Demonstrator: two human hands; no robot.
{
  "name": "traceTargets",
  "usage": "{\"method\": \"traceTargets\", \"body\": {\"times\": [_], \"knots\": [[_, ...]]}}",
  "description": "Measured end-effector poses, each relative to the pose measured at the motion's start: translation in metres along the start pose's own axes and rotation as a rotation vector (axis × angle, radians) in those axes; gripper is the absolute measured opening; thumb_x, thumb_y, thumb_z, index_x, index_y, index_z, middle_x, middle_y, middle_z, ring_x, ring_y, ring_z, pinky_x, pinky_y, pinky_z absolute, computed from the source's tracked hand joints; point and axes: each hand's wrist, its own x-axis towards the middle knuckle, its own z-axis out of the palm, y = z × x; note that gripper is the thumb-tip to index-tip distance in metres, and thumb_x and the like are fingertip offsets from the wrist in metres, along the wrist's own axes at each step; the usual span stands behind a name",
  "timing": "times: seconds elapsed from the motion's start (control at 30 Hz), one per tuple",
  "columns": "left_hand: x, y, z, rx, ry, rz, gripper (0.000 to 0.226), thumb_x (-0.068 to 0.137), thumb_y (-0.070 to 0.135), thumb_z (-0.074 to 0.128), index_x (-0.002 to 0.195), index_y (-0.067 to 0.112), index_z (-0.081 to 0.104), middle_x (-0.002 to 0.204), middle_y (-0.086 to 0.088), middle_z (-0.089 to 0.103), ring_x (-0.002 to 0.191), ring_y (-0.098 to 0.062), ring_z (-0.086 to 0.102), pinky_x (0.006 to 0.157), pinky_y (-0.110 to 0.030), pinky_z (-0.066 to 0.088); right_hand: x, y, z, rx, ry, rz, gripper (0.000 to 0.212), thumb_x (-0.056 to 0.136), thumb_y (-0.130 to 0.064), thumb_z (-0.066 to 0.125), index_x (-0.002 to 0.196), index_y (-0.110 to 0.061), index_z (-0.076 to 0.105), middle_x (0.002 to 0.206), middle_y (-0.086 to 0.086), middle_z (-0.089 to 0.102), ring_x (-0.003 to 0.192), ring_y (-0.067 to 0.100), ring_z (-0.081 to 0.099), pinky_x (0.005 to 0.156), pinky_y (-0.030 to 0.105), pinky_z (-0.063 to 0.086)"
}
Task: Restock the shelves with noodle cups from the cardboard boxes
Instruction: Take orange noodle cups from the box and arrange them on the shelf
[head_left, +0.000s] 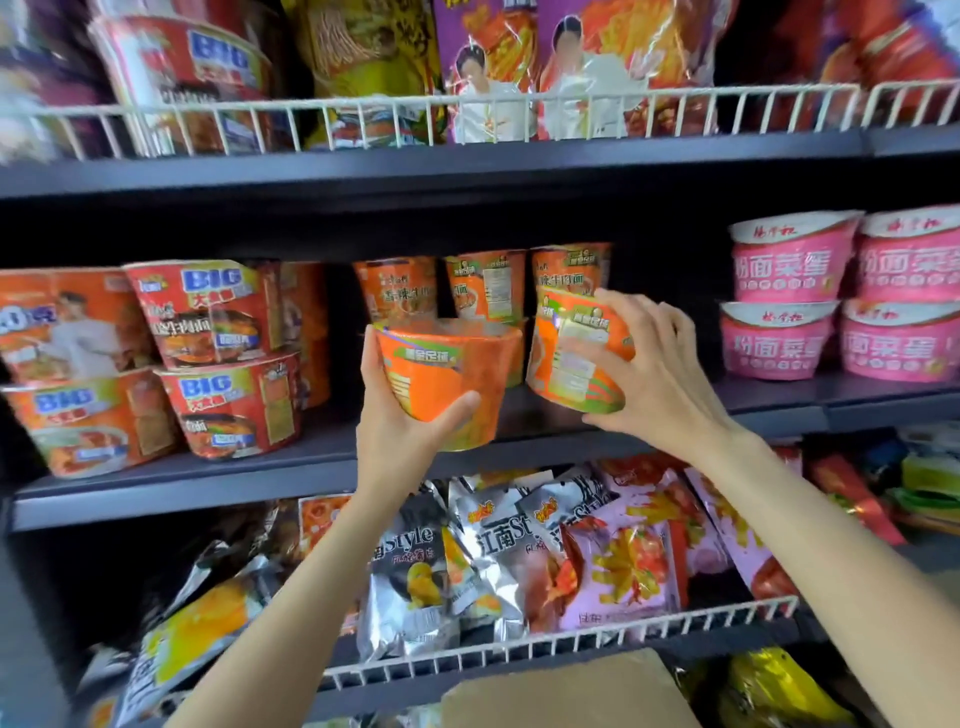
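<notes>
Each hand holds an orange noodle cup at the middle shelf (545, 415). My left hand (400, 421) grips one cup (447, 374) from below, upright, in front of the shelf edge. My right hand (654, 374) grips a second cup (576, 353), tilted, its base just above the shelf board. Behind them three matching orange cups (488, 286) stand in a row at the back of the shelf. A flap of a cardboard box (561, 691) shows at the bottom.
Stacked red "BIG" noodle bowls (213, 358) fill the shelf's left side and pink bowls (789, 301) its right. Snack bags sit behind wire rails on the shelf above (493, 78) and below (519, 561).
</notes>
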Motion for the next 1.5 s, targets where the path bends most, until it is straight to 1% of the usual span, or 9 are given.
{"method": "traceTargets", "body": {"times": [0.23, 0.5, 0.67, 0.8, 0.9, 1.07, 1.3, 1.4, 1.5], "knots": [[0.038, -0.022, 0.012, 0.222, -0.052, -0.065, 0.126, 0.061, 0.062, 0.078, 0.145, 0.043, -0.014, 0.151, -0.003, 0.031, 0.128, -0.025, 0.046, 0.1, -0.044, 0.043, 0.08, -0.011, -0.009, 0.062, 0.183, -0.09, 0.092, 0.059, -0.048, 0.085, 0.135, -0.028, 0.037, 0.146, 0.009, 0.012, 0.136, 0.035, 0.016, 0.11, 0.064, 0.017], [0.054, -0.047, 0.035, 0.309, -0.078, -0.175, 0.124, 0.063, 0.065, 0.073, 0.148, 0.033, -0.011, 0.146, -0.002, 0.041, 0.123, -0.028, 0.051, 0.094, -0.046, 0.047, 0.114, -0.043, 0.03, 0.256, -0.217, -0.063, 0.092, 0.075, -0.04, 0.077, 0.147, -0.041, 0.02, 0.158, 0.001, -0.02, 0.144, 0.025, -0.023, 0.11, 0.069, 0.005], [0.064, -0.053, 0.037, 0.338, -0.1, -0.136, 0.102, 0.079, 0.05, 0.068, 0.152, 0.026, 0.0, 0.151, -0.003, 0.035, 0.131, -0.025, 0.043, 0.1, -0.04, 0.041, 0.104, -0.056, 0.051, 0.258, -0.223, 0.116, 0.085, 0.089, -0.017, 0.063, 0.15, -0.041, 0.009, 0.156, 0.001, -0.027, 0.145, 0.027, -0.016, 0.113, 0.062, 0.016], [0.056, -0.053, 0.038, 0.304, -0.097, -0.076, 0.078, 0.084, 0.034, 0.065, 0.146, 0.038, 0.018, 0.142, 0.002, 0.046, 0.112, -0.016, 0.057, 0.087, -0.03, 0.042, 0.085, -0.06, 0.066, 0.453, -0.299, 0.312, 0.078, 0.093, -0.015, 0.055, 0.15, -0.038, 0.007, 0.158, 0.012, -0.009, 0.127, 0.032, 0.045, 0.088, 0.041, 0.053], [0.051, -0.048, 0.039, 0.209, -0.137, -0.034, 0.068, 0.084, 0.023, 0.063, 0.14, 0.043, 0.03, 0.132, 0.007, 0.053, 0.095, -0.005, 0.061, 0.078, -0.023, 0.044, 0.074, -0.055, 0.075, 0.567, -0.34, 0.4, 0.085, 0.092, -0.018, 0.057, 0.149, -0.039, -0.002, 0.158, 0.015, -0.003, 0.137, 0.032, 0.033, 0.102, 0.045, 0.045], [0.038, -0.039, 0.043, 0.242, -0.18, 0.025, 0.065, 0.087, 0.031, 0.063, 0.142, 0.038, 0.029, 0.131, 0.011, 0.056, 0.111, -0.006, 0.056, 0.088, -0.031, 0.046, 0.057, -0.051, 0.071, 0.62, -0.328, 0.567, 0.083, 0.091, -0.02, 0.06, 0.15, -0.035, 0.003, 0.158, 0.014, 0.0, 0.145, 0.033, 0.009, 0.112, 0.05, 0.027], [-0.05, -0.029, 0.019, 0.176, -0.041, 0.191, 0.028, 0.09, 0.021, 0.054, 0.116, 0.028, 0.056, 0.096, 0.016, 0.066, 0.091, -0.002, 0.059, 0.08, -0.021, 0.047, -0.05, -0.099, 0.028, 0.596, 0.041, 0.46, 0.031, 0.09, -0.012, 0.054, 0.12, -0.014, 0.06, 0.124, 0.001, 0.057, 0.116, 0.017, 0.049, 0.097, 0.021, 0.035], [-0.126, -0.057, -0.003, 0.128, -0.057, 0.132, 0.018, 0.092, 0.02, 0.054, 0.107, 0.03, 0.058, 0.085, 0.018, 0.064, 0.08, 0.001, 0.06, 0.071, -0.011, 0.043, -0.123, -0.13, 0.015, 0.668, -0.056, 0.436, 0.026, 0.09, -0.017, 0.048, 0.108, -0.013, 0.066, 0.101, -0.001, 0.068, 0.091, 0.015, 0.062, 0.078, 0.027, 0.05], [-0.201, -0.112, -0.019, 0.194, -0.174, -0.064, 0.016, 0.089, 0.034, 0.052, 0.103, 0.034, 0.059, 0.081, 0.023, 0.063, 0.078, -0.006, 0.06, 0.071, -0.029, 0.049, -0.189, -0.16, 0.018, 0.722, -0.326, 0.399, 0.023, 0.09, -0.022, 0.048, 0.1, -0.017, 0.068, 0.089, -0.005, 0.07, 0.077, 0.013, 0.064, 0.068, 0.035, 0.054]]}}
